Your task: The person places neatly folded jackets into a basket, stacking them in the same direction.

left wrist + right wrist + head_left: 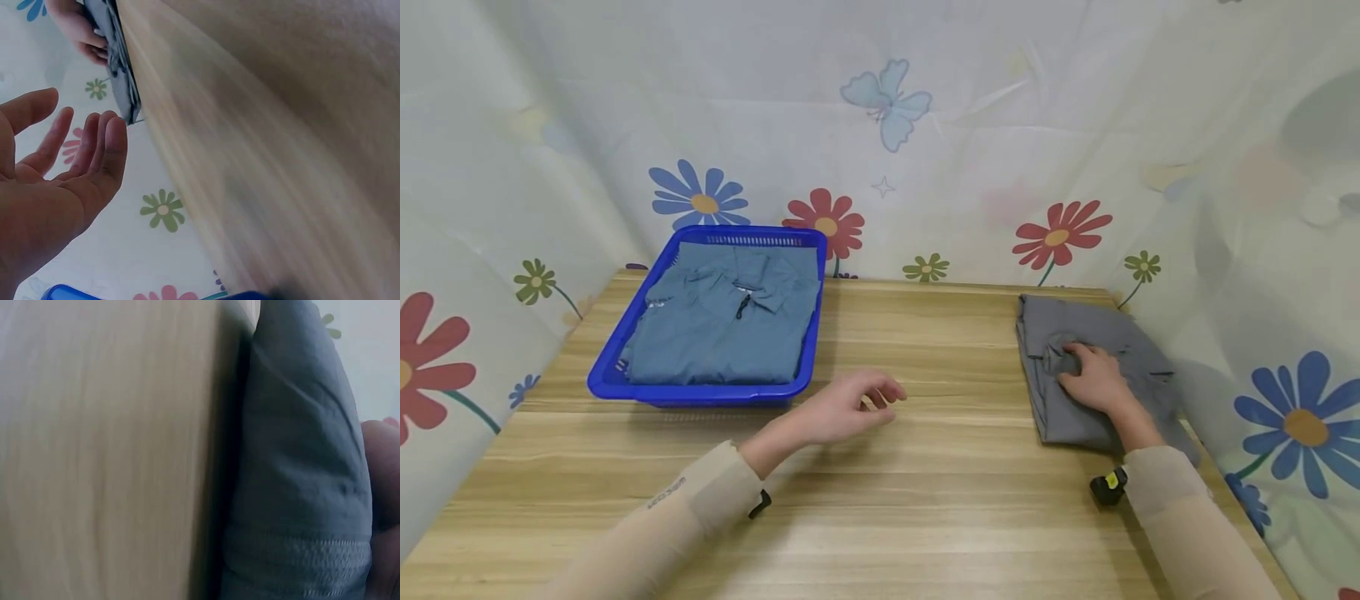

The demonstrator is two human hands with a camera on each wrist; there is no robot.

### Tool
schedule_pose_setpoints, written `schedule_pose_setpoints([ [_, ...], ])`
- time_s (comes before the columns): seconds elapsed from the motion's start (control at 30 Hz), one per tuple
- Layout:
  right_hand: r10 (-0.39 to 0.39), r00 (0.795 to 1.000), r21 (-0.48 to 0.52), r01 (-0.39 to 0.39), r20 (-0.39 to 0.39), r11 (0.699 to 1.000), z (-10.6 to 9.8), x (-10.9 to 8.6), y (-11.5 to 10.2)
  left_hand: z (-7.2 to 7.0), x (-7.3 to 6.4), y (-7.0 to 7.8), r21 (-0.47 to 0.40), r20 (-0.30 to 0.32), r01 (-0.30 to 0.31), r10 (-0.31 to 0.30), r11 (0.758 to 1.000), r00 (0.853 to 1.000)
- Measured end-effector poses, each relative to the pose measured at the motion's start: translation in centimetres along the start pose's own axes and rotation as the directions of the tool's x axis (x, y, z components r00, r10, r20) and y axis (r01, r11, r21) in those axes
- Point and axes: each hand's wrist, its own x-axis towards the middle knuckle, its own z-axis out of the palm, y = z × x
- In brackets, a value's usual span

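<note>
Over on the desk's [947, 500] right side, folded gray clothes [1138, 358] sit under the right hand [1097, 381], can't tell if its grip's pinching; left hand [850, 407] hangs loosely spread near a blue basket [700, 391].

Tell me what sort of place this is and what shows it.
Probably a small clothes-folding or packing station: a wood-grain table against a creased, flower-printed backdrop, a blue basket holding a folded blue garment, and a folded grey garment under the right hand.
</note>
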Motion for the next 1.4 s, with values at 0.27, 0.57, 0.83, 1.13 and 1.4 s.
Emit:
schedule_pose_setpoints([
  [0.27,-0.092,0.996,0.015,0.092,0.003,0.996,0.7,0.2,-1.5,0.8,0.5,-0.7,-0.044,-0.010,0.015,-0.016,0.999,1.000],
  [0.57,-0.150,0.989,0.028,0.150,-0.014,0.988,1.8,0.7,-3.3,1.6,0.9,-1.4,-0.086,-0.021,0.093,-0.095,0.992,0.995],
  [0.83,-0.169,0.986,0.052,0.169,-0.012,0.984,2.5,0.8,-4.8,2.0,1.3,-1.7,-0.127,-0.004,0.182,-0.184,0.975,0.983],
  [1.13,-0.216,0.976,0.057,0.216,-0.016,0.975,3.2,0.7,-6.2,2.1,2.1,-1.9,-0.238,-0.013,0.235,-0.245,0.942,0.970],
  [1.4,-0.264,0.964,0.078,0.263,0.002,0.962,3.8,0.5,-7.9,2.1,2.5,-1.8,-0.296,-0.004,0.299,-0.314,0.907,0.949],
])
